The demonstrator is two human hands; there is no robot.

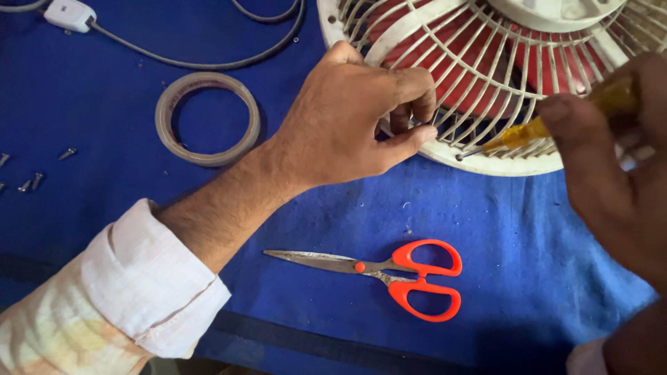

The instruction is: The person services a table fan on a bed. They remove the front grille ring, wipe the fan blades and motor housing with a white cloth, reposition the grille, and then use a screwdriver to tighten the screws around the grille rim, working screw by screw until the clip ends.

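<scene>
A white fan grille [486, 66] with red blades behind it lies at the top right of the blue cloth. My left hand [347, 121] rests on the grille's lower rim, its fingers pinched on the ribs near the edge. My right hand [611, 167] is close to the camera and blurred; it grips a screwdriver [528, 132] with a yellow handle. The metal tip of the screwdriver touches the grille's rim just right of my left thumb.
Orange-handled scissors [389, 272] lie shut below the hands. A roll of clear tape [207, 118] sits to the left. Several small screws [31, 182] are scattered at the far left. A grey cable [208, 64] and white plug [68, 14] run along the top.
</scene>
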